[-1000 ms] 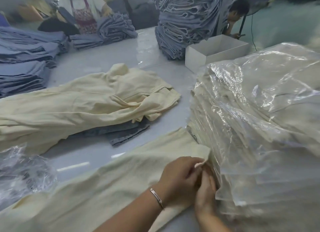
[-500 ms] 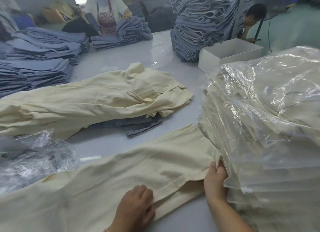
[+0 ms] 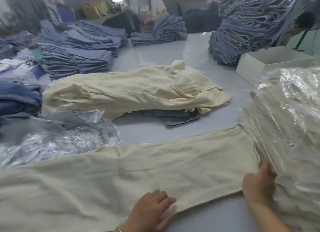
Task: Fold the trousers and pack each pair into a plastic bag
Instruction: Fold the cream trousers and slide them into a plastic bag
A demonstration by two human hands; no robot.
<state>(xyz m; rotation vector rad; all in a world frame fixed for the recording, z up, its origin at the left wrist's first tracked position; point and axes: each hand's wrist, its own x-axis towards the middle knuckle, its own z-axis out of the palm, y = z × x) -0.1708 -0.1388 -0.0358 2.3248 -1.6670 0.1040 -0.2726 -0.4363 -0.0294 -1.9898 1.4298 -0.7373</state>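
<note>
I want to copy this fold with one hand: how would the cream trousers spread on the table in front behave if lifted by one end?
The cream trousers would probably flop and sag: they lie limp and wrinkled. They are likely light, since the left hand and right hand hold them by the edge alone. On the glossy table they should slide easily.

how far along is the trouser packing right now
Done: a tall stack of bagged cream trousers on the right. In hand: one cream pair lies spread flat on the table, not yet folded; the left hand grips its near edge and the right hand is at its end by the stack. Left: a heap of loose cream trousers behind, with empty plastic bags waiting.
</note>
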